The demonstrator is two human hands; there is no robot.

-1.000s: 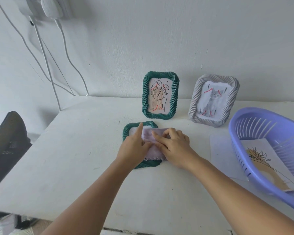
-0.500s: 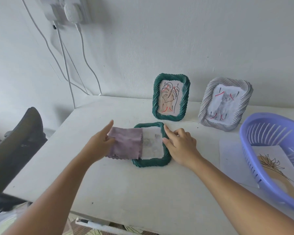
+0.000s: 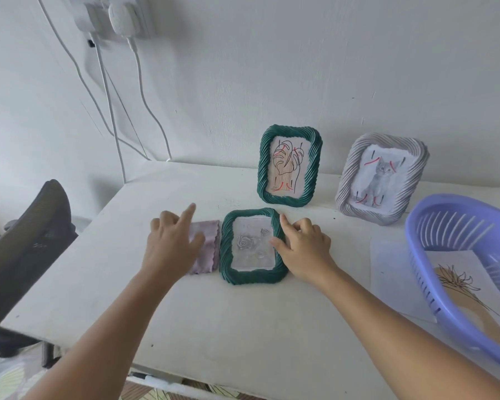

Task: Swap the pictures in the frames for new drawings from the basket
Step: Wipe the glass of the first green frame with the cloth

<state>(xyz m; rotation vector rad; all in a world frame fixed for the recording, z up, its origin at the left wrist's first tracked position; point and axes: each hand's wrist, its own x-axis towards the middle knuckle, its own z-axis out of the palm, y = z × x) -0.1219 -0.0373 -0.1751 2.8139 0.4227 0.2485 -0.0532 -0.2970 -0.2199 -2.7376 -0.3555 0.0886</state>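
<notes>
No readable text, label, brand, number or sign appears anywhere in the view. The pictures in the frames carry only drawings: a leaf in the upright green frame (image 3: 288,166), a cat in the grey frame (image 3: 381,179), roses in the flat green frame (image 3: 252,246). The sheet in the basket (image 3: 456,226) shows line art, no lettering.

Head view: one wide-angle camera, high and close, facing forward and down

It looks from the person's head over a white table (image 3: 243,319) toward the wall behind it; both forearms reach in from the bottom edge; the left hand (image 3: 171,249) and right hand (image 3: 303,249) sit near centre; the purple basket (image 3: 433,272) is cut by the right edge; no second view shares the scene.
</notes>
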